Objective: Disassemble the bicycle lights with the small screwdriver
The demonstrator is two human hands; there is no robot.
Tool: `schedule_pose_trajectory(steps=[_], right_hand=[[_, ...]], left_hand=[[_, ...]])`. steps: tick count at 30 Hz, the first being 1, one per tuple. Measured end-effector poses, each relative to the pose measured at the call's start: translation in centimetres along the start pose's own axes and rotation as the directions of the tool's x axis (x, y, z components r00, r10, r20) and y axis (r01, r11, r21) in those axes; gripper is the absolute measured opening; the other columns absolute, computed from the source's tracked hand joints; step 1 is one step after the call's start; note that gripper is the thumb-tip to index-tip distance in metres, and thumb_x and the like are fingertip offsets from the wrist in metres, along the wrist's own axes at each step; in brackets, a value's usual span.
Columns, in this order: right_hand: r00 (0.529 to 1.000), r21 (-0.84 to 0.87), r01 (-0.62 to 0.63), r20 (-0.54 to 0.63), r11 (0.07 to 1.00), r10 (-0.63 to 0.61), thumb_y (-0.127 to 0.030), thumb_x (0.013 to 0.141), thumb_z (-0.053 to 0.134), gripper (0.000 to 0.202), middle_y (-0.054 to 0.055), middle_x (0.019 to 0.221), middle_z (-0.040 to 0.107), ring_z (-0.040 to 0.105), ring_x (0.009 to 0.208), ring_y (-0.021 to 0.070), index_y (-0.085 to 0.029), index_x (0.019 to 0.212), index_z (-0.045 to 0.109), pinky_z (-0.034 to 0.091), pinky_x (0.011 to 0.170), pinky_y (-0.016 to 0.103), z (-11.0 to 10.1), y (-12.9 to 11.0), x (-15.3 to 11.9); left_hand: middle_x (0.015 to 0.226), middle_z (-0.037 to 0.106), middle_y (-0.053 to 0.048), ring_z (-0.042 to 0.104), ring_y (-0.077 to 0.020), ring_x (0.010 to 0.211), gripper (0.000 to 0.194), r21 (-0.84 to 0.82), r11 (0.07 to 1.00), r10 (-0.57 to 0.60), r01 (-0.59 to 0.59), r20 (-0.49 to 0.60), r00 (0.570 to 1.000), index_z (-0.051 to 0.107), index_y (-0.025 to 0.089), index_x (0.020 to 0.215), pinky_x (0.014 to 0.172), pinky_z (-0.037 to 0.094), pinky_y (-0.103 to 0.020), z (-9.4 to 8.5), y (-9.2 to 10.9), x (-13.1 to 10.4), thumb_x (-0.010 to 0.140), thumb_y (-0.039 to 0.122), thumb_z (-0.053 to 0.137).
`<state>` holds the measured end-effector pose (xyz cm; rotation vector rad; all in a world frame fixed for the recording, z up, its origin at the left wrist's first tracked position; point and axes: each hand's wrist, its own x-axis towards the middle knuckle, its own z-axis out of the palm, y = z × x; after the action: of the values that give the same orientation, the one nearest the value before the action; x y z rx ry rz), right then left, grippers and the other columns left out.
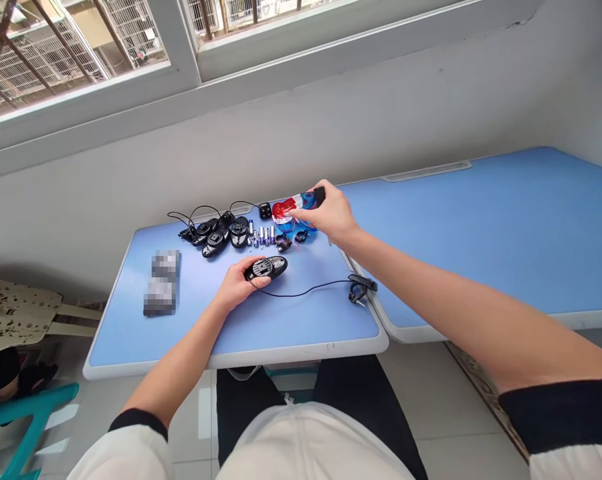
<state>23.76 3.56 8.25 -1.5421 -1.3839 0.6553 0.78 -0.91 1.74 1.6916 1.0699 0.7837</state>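
Observation:
My left hand (237, 285) is closed round a black oval device (268, 268) low over the left blue table. A thin cable runs from the device to a black clamp-like part (361, 287) near the seam of the two tables. My right hand (328, 212) grips a small black piece (319, 196) between thumb and fingers, above red and blue translucent parts (287, 210). More black oval devices (215, 238) with cables lie behind my left hand. Beside them stand several small batteries (264, 236) and black ring clamps (283, 243).
A blurred dark packet (162, 283) lies on the left part of the table (125, 320). A second blue table (481, 233) adjoins on the right. Behind are a wall and a barred window; a teal stool (35, 417) stands at lower left.

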Motion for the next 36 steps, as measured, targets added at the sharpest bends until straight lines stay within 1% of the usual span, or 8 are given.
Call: schedule_pose_trajectory(steps=[4,9,13,17,19,22,29,36], right_hand=[[0.991,-0.228,0.116,-0.037,0.967,-0.128,-0.038,0.055,0.082,0.046,-0.003,0.068,0.048,0.046,0.070,0.0161,-0.021,0.077,0.045,0.034,0.064,0.029,0.4,-0.6,0.8],[0.976,-0.237,0.173,-0.091,0.956,-0.200,-0.041,0.060,0.080,0.043,-0.001,0.076,0.053,0.048,0.072,0.0160,-0.020,0.087,0.053,0.036,0.064,0.028,-2.6,-0.6,-1.3],[0.997,-0.073,-0.071,-0.012,0.995,0.070,-0.039,0.053,0.085,0.047,-0.003,0.069,0.049,0.039,0.056,0.0099,-0.020,0.086,0.056,0.029,0.049,0.024,-6.4,1.8,-3.0],[0.822,0.092,-0.504,0.355,0.859,0.445,-0.037,0.042,0.091,0.059,-0.007,0.055,0.041,0.027,0.046,0.0050,-0.017,0.088,0.060,0.016,0.041,0.021,-8.5,5.4,-2.6],[0.756,0.116,-0.571,0.462,0.813,0.465,-0.033,0.038,0.092,0.061,-0.007,0.052,0.040,0.027,0.046,0.0041,-0.014,0.088,0.062,0.014,0.040,0.019,-8.6,6.7,-1.7],[0.722,0.103,-0.593,0.508,0.799,0.470,-0.027,0.042,0.092,0.057,-0.004,0.053,0.048,0.030,0.044,0.0039,-0.013,0.089,0.065,0.014,0.037,0.018,-8.1,7.3,0.3],[0.728,-0.039,-0.539,0.482,0.842,0.488,-0.016,0.048,0.090,0.039,0.005,0.059,0.062,0.038,0.041,0.0051,-0.015,0.081,0.069,0.019,0.033,0.017,-7.3,6.5,3.4],[0.820,0.205,-0.540,0.345,0.816,0.456,0.000,0.048,0.084,0.034,-0.002,0.049,0.052,0.043,0.042,0.0068,-0.015,0.069,0.063,0.022,0.034,0.016,-5.7,7.6,2.8]], left_hand=[[0.109,0.067,-0.008,0.061,-0.0266,0.103,0.048,0.015,1.000,0.012,-0.012,0.009,1.000,0.067,0.018,0.109,0.093,0.045,-0.039,-0.1,0.0,-0.1,0.066,0.038,0.073],[0.107,0.068,-0.007,0.062,-0.0254,0.100,0.047,0.023,0.999,0.027,-0.028,0.024,0.999,0.066,0.019,0.110,0.092,0.046,-0.038,-0.2,0.1,-0.3,0.067,0.036,0.073],[0.107,0.067,-0.008,0.062,-0.0256,0.099,0.049,0.011,1.000,0.023,-0.023,0.031,0.999,0.066,0.018,0.111,0.091,0.047,-0.037,-0.2,0.3,-0.4,0.067,0.036,0.073],[0.109,0.067,-0.008,0.062,-0.0263,0.101,0.048,0.019,1.000,0.022,-0.023,0.041,0.999,0.066,0.018,0.111,0.091,0.046,-0.038,0.1,0.5,-0.4,0.066,0.035,0.072],[0.109,0.067,-0.008,0.062,-0.0263,0.101,0.048,0.025,0.999,0.020,-0.021,0.037,0.999,0.067,0.018,0.111,0.091,0.047,-0.039,0.2,0.6,-0.4,0.066,0.035,0.072],[0.109,0.068,-0.007,0.062,-0.0269,0.101,0.050,0.025,1.000,0.010,-0.011,0.016,1.000,0.067,0.019,0.110,0.092,0.047,-0.040,0.2,0.5,-0.3,0.064,0.036,0.074],[0.113,0.068,-0.008,0.061,-0.0274,0.106,0.062,-0.103,0.993,-0.059,0.057,-0.015,0.998,0.064,0.018,0.118,0.097,0.045,-0.041,0.1,0.1,-0.2,0.061,0.037,0.077],[0.102,0.070,-0.007,0.062,-0.0242,0.101,0.051,-0.290,0.954,-0.082,0.073,-0.019,0.996,0.068,0.017,0.110,0.092,0.047,-0.038,0.3,-0.4,0.1,0.063,0.035,0.076]])
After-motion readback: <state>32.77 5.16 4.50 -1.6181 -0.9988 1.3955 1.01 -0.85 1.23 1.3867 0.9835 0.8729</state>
